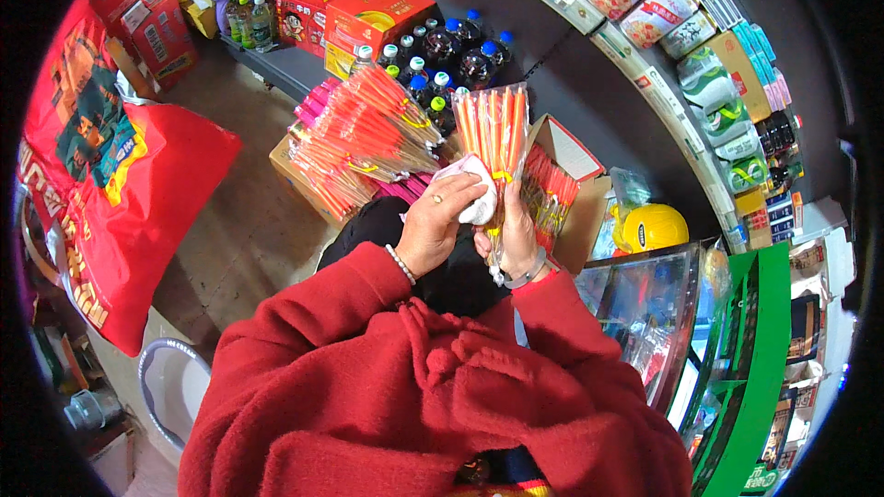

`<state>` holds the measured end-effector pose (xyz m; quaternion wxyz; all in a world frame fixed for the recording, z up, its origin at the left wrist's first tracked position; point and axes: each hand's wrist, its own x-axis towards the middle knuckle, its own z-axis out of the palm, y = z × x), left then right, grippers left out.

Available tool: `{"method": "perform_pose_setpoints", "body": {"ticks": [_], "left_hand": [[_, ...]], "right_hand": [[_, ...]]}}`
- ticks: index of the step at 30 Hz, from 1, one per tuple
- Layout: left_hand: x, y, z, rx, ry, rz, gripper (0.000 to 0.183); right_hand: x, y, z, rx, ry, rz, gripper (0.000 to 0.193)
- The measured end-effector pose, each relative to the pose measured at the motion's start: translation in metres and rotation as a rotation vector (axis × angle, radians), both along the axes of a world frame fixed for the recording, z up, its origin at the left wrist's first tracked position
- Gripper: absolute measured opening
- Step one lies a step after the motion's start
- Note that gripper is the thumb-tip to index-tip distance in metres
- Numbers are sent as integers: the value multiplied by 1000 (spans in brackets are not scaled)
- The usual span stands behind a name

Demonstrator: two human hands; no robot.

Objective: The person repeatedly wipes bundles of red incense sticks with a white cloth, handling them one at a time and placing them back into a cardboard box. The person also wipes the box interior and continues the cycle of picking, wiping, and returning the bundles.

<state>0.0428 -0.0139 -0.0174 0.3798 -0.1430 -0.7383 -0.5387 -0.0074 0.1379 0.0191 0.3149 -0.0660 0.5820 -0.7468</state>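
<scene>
A crowded shop corner with a bare grey floor surrounds the seated person, here placed as if a clock face lay over the view. Nearest, a red coat fills six o'clock. Just above centre, the left hand pinches a bunched white cloth, pressed to the side of a clear packet of orange sticks at one o'clock. The right hand is curled around the packet's lower part, below its yellow tie, keeping it roughly upright.

The step in hand looks to be wiping this packet. The next move probably calls for a firm right grip at the narrow end while the cloth passes up the film, lightly enough not to bend the thin sticks.

A little farther, similar bundles lie heaped between ten and eleven o'clock; an open carton between two and three holds more packets. Beyond, a large red bag slumps at nine, dark drink bottles stand near twelve, and a curving stocked shelf sweeps past one and two.
</scene>
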Motion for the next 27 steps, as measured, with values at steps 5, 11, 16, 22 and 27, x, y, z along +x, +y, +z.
{"method": "perform_pose_setpoints", "body": {"ticks": [5,11,16,22,27], "left_hand": [[4,-5,7,-357,69,58,45],[2,-3,20,-414,128,66,49],[8,-2,23,-513,98,10,49],[11,-4,26,-516,96,-94,44],[14,-13,22,-455,68,-197,45]], "right_hand": [[-3,2,-4,8,40,-38,61],[-3,0,-3,-155,-37,-59,66],[-3,-6,5,-232,-45,0,72],[-9,-3,-8,-246,-8,28,84],[-1,-10,1,-243,-87,-38,81]]}}
